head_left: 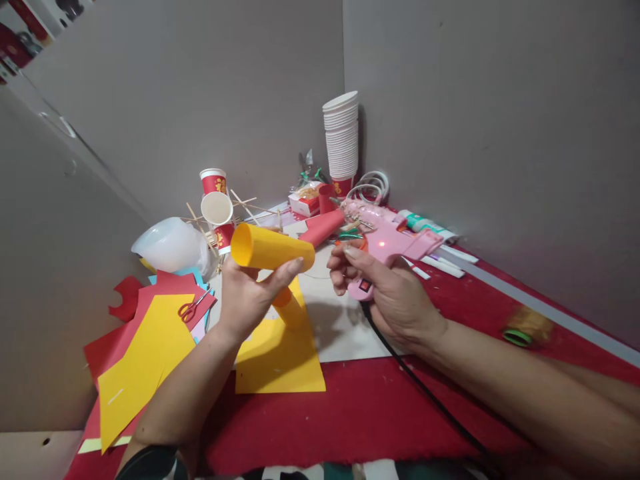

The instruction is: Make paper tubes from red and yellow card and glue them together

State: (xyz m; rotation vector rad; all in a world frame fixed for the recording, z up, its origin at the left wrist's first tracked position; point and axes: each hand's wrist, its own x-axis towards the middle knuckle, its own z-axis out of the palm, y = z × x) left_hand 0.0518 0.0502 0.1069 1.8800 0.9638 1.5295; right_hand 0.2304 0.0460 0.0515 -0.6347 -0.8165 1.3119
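My left hand [250,293] is closed around a rolled yellow paper tube [270,248], its open end tilted up toward the left. In my right hand [395,290] is a pink hot glue gun [383,243], held by the handle with a small light glowing on its side. The gun's nozzle points away to the upper left, apart from the tube. Beneath my left hand lies a yellow paper sheet [285,370], with another yellow rolled piece [287,313] over it, partly hidden by the hand. A black cord [425,383] runs down from the gun's handle.
Coloured paper sheets [145,353] with red scissors [187,311] lie at the left. Behind stand paper cups with wooden sticks [215,208], a white balloon-like object [173,247] and a tall cup stack [342,143]. Red paper rolls [323,227] and glue sticks [440,267] lie further right, plus a thread spool [527,327].
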